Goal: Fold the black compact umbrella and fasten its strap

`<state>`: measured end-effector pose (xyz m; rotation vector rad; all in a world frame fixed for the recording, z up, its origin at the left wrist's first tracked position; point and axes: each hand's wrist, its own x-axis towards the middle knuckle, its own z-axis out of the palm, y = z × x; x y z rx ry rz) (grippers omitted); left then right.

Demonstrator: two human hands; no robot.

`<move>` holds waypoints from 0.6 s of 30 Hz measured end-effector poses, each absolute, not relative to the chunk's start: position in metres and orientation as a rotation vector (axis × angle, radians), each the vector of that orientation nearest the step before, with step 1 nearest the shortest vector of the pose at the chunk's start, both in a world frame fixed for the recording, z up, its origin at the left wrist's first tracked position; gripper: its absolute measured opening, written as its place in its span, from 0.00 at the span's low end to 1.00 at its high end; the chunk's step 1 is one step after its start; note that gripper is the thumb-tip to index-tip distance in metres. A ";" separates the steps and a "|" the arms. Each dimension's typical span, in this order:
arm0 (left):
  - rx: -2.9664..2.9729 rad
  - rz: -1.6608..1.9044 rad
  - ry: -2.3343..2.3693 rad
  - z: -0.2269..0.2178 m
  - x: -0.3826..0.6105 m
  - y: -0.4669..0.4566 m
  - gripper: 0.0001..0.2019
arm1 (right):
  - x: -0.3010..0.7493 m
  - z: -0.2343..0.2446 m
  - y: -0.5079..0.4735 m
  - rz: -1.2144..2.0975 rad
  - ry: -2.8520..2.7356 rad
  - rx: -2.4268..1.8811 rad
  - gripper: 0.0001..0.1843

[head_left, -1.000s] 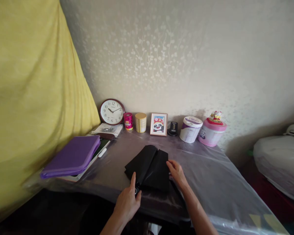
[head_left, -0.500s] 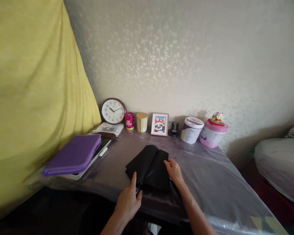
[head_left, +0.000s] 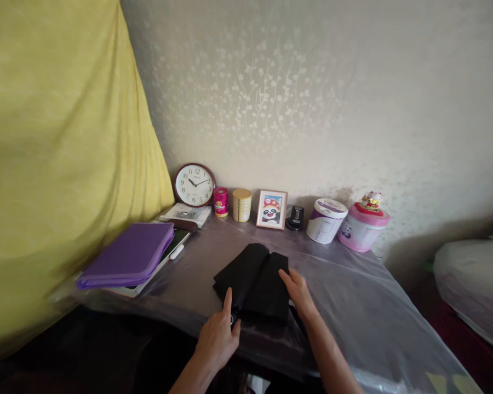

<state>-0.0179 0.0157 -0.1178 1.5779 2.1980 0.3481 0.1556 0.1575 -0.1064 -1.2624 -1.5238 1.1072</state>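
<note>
A black folding umbrella (head_left: 267, 290) lies on the table near its front edge, its fabric panels loose and fanned out flat. My left hand (head_left: 218, 335) is closed round its short dark handle, the index finger stretched along the left panel. At the umbrella's right edge, my right hand (head_left: 298, 287) pinches the fabric, thumb on top and the other fingers mostly hidden beneath. A dark strap hangs below the right wrist.
A purple zip folder (head_left: 127, 254) lies on books at the left, beside a yellow curtain (head_left: 66, 137). Along the wall stand a clock (head_left: 195, 185), a pink can (head_left: 221, 202), a yellow can (head_left: 242, 206), a panda picture frame (head_left: 271, 209), a white-purple tub (head_left: 326, 220) and a pink tub (head_left: 362, 229).
The view has shifted slightly, so things on the table appear a little further right. Both hands keep their hold on the umbrella, with hardly any movement.
</note>
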 end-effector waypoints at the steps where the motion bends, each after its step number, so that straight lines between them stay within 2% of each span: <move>1: 1.581 0.348 2.194 -0.118 -0.018 0.016 0.33 | 0.155 -0.104 0.156 1.125 -1.512 -1.231 0.21; 10: 1.618 0.278 2.193 -0.114 -0.017 0.015 0.33 | 0.112 -0.079 0.161 1.192 -1.380 -1.052 0.22; 18: 1.647 0.287 2.165 -0.120 -0.022 0.019 0.34 | 0.054 -0.079 0.172 1.483 -1.240 -1.048 0.23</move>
